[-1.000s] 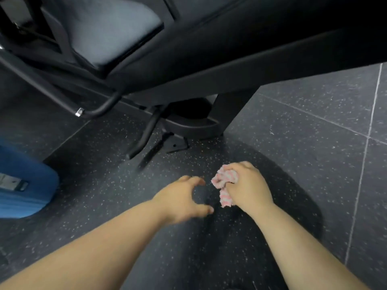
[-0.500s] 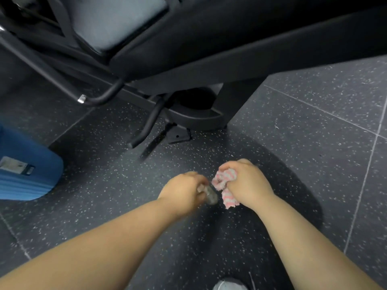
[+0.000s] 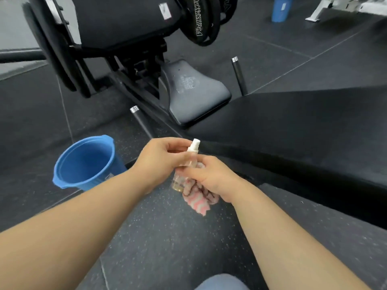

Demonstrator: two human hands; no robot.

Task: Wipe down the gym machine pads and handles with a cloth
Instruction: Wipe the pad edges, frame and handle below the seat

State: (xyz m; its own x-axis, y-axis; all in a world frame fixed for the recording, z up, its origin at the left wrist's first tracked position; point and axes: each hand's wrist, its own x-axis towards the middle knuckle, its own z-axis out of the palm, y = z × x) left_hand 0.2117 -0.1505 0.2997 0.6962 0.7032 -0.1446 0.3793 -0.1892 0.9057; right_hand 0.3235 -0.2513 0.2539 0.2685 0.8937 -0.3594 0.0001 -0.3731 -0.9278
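Note:
My left hand (image 3: 162, 159) holds a small clear spray bottle (image 3: 185, 167) with a white nozzle, fingers curled round its upper part. My right hand (image 3: 211, 177) grips a pink-and-white striped cloth (image 3: 198, 198) that hangs below it, and its fingers also touch the bottle's side. Ahead lies the black seat pad (image 3: 194, 93) of the gym machine, with wet droplets on it. Two black handles with chrome caps stand beside it, one to the left (image 3: 142, 122) and one to the right (image 3: 238, 75). A large black back pad (image 3: 125, 19) rises behind.
A blue bucket (image 3: 85, 164) stands on the speckled rubber floor at my left. A long black pad (image 3: 303, 126) runs across the right side. Weight plates (image 3: 206, 19) hang on the machine. A second blue bucket (image 3: 280, 8) stands far off.
The view has swung up from under the machine to its seat. My left hand has picked up the spray bottle and raised it. The cloth stays in my right hand.

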